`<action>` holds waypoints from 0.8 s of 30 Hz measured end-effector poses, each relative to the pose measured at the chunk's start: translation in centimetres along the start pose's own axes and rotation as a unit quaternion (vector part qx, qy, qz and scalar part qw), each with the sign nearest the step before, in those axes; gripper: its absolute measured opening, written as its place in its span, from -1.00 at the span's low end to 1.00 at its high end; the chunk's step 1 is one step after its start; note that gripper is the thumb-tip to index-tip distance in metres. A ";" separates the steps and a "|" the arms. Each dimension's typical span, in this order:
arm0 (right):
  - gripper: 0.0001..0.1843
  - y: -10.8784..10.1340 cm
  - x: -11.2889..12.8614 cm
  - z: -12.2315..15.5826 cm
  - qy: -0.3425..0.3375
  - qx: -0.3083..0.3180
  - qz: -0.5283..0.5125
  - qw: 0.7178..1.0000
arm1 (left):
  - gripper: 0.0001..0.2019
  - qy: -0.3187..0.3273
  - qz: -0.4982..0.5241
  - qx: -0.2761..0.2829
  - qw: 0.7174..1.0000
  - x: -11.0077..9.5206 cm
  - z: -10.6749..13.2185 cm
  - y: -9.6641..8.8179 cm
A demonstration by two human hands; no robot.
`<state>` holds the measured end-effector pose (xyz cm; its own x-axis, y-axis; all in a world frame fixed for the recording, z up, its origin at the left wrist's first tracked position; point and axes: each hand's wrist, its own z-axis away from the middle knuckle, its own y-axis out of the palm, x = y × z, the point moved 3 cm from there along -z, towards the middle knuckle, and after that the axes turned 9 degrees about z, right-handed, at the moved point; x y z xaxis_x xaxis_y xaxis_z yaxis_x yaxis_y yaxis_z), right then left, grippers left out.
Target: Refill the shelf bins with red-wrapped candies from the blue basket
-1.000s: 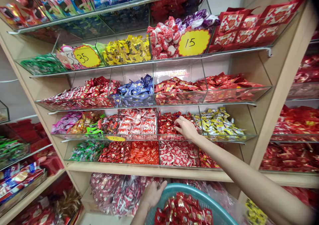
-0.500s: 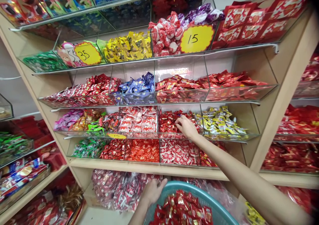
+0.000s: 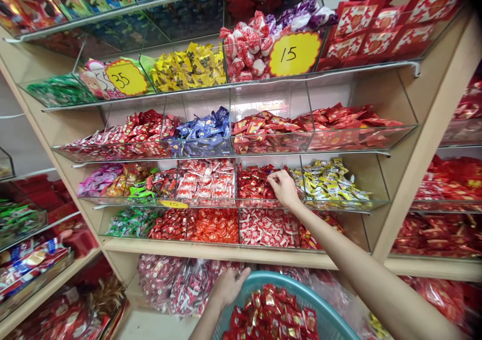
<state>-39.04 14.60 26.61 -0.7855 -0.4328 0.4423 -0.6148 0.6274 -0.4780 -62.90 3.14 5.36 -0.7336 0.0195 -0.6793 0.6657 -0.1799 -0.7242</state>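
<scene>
My right hand point(image 3: 283, 188) reaches into a clear shelf bin of red wrapped candies point(image 3: 254, 184), its fingers bent and pinched among the wrappers; whether they hold a piece I cannot make out. My left hand point(image 3: 227, 286) grips the rim of a teal plastic basket point(image 3: 326, 317) at the bottom of the view. The basket is heaped with red and gold wrapped candies point(image 3: 273, 315). To the right of the red candy bin lies a bin of yellow and white candies point(image 3: 331, 184).
A wooden shelf unit point(image 3: 410, 144) carries several rows of clear bins with wrapped sweets. Yellow price tags reading 15 point(image 3: 293, 53) and 35 point(image 3: 126, 77) hang on the upper row. Plastic bags of candy point(image 3: 176, 285) sit below the lowest shelf. More shelves stand left and right.
My right hand has shifted slightly up in the red candy bin and its fingers have curled into a pinch. The left hand and basket have stayed put.
</scene>
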 end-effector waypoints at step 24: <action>-0.70 -3.2 5.2 11.5 0.030 0.171 -0.219 0.960 | -0.24 -0.004 -0.002 0.011 1.000 -0.6 0.3 -0.2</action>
<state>-41.93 2.89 21.72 -0.4475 -0.5614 0.6962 -0.8804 0.1397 -0.4532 -62.58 2.87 5.92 -0.7375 0.0125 -0.6752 0.6595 -0.2018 -0.7241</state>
